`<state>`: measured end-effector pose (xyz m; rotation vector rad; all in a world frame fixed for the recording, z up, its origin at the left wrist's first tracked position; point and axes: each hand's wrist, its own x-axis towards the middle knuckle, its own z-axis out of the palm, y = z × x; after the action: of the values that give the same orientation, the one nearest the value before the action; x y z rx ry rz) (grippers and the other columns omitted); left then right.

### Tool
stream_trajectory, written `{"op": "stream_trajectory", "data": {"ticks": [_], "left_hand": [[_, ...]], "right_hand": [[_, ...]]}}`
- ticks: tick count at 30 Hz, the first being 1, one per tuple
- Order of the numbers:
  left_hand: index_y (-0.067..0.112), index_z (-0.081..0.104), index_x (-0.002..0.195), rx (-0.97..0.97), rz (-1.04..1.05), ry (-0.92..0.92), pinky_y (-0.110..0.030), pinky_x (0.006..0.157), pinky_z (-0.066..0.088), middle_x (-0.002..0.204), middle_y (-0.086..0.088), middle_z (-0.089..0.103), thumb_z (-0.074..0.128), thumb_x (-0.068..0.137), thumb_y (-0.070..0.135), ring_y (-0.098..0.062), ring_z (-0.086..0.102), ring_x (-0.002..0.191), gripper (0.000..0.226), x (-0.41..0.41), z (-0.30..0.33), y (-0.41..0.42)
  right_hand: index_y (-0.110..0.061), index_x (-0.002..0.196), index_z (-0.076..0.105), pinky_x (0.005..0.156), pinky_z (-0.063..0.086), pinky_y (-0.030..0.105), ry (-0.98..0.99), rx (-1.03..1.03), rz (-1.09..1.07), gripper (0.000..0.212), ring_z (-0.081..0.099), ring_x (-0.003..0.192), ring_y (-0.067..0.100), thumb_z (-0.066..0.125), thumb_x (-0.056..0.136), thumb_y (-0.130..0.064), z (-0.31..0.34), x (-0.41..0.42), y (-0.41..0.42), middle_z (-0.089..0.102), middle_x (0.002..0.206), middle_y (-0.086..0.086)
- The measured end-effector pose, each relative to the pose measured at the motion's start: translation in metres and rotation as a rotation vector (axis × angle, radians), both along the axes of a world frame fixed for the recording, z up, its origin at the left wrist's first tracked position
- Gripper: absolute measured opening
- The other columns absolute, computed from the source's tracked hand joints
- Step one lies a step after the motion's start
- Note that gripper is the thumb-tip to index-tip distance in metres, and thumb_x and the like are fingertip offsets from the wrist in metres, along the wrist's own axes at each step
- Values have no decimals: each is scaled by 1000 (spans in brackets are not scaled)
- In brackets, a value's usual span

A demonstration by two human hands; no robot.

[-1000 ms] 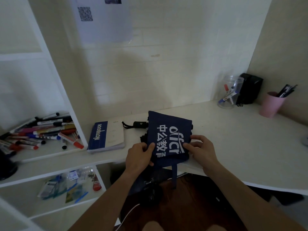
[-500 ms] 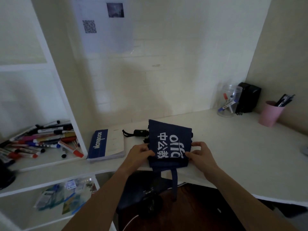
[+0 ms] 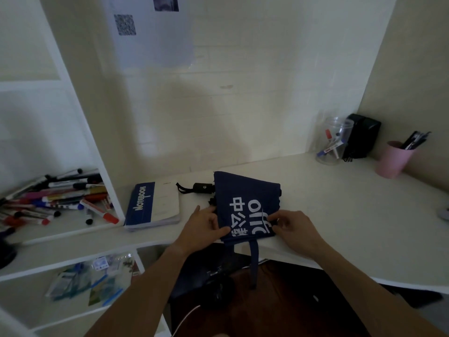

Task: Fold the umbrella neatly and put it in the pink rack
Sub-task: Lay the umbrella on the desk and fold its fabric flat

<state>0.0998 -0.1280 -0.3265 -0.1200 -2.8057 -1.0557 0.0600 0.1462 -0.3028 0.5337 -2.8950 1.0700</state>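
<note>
The umbrella lies on the white worktop just in front of the person, its navy canopy gathered into a flat, roughly square bundle with white lettering on top. Its black handle with a wrist loop sticks out at about 10 o'clock from the bundle, and a narrow navy closing strap hangs off the near edge of the worktop, unfastened.

The left hand is curled against the bundle's left edge, fingertips pinching the fabric near the near corner. The right hand pinches the right edge, thumb and fingers pressed onto the cloth beside the lettering. Both seem to be tightening or squaring the folds — not yet wrapping the strap.

By my reading the task is about midway: the canopy is collapsed and flattened, but the folds are loose at the far right corner, and the strap is still to be wound round and secured. The pink rack — the pink cup with pens at about 2 o'clock, well apart from the umbrella, seems the likeliest candidate — has not been approached, so the transfer remains.

A blue notebook sits near the handle, at 9 o'clock.
</note>
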Motion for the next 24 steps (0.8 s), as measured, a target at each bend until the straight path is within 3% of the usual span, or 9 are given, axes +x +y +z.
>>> {"op": "stream_trajectory", "data": {"ticks": [3, 7, 9, 11, 12, 14, 18, 21, 24], "left_hand": [[29, 47, 101, -7, -32, 92, -44, 108, 42, 109, 12, 61, 73, 84, 43, -13, 57, 100, 34, 3, -4, -1], [46, 30, 153, -153, -106, 89, -39, 116, 36, 152, 2, 44, 54, 90, 59, -14, 43, 132, 68, 3, -8, 0], [45, 29, 156, -248, -79, 71, -41, 116, 38, 155, -7, 39, 41, 89, 66, -23, 44, 135, 72, 0, -13, 0], [39, 31, 157, -319, -68, 57, -41, 115, 39, 156, -10, 38, 36, 89, 68, -27, 45, 134, 74, -2, -14, 1], [36, 31, 157, -353, -66, 53, -42, 116, 38, 157, -10, 37, 33, 89, 69, -27, 45, 134, 76, 0, -13, 1], [32, 30, 159, -447, -82, 35, -43, 123, 27, 161, -10, 30, 23, 88, 77, -28, 39, 142, 84, 2, -10, -3], [31, 19, 162, -556, -123, -2, -40, 127, 5, 167, -7, 18, 3, 82, 85, -21, 24, 152, 97, 4, -2, -8], [28, 29, 159, -588, -138, 55, -44, 125, 23, 160, -12, 24, 26, 93, 76, -26, 35, 144, 82, 1, -5, -11], [15, 63, 135, -547, -104, 246, -47, 111, 42, 145, -15, 38, 42, 94, 63, -29, 42, 132, 67, -6, 4, -2]], "right_hand": [[-24, 111, 74, 70, 47, 22, -3, 83, 15, 25, 65, 75, 15, 62, 91, -14, -4, -2, 2, 70, 79, -5], [-31, 110, 71, 85, 50, 32, 105, 337, 3, 23, 57, 102, 23, 60, 90, -30, 10, -6, -9, 62, 100, -2], [-28, 104, 70, 78, 46, 29, 416, 308, 10, 19, 52, 98, 20, 59, 90, -33, 16, -6, -21, 59, 103, -1], [-23, 121, 66, 88, 49, 32, 555, 288, 137, 29, 54, 109, 22, 54, 96, -33, 13, -5, -33, 61, 118, 2], [-23, 137, 56, 101, 46, 37, 496, 338, 219, 41, 50, 126, 25, 47, 100, -38, 7, -8, -36, 56, 136, 4], [-25, 157, 22, 123, 23, 39, 276, 507, 300, 64, 14, 154, 21, 24, 102, -57, -10, -13, -30, 20, 166, 0], [-34, 156, -13, 124, -5, 32, 144, 627, 310, 80, -18, 150, 4, 7, 90, -75, -26, -22, -6, -21, 162, -13], [-38, 155, -17, 123, -7, 33, 83, 652, 322, 80, -21, 148, 2, 9, 90, -77, -27, -26, -3, -26, 161, -15], [-38, 155, -15, 125, -5, 34, 90, 647, 314, 82, -19, 150, 3, 6, 87, -78, -28, -26, -4, -23, 164, -13]]}}
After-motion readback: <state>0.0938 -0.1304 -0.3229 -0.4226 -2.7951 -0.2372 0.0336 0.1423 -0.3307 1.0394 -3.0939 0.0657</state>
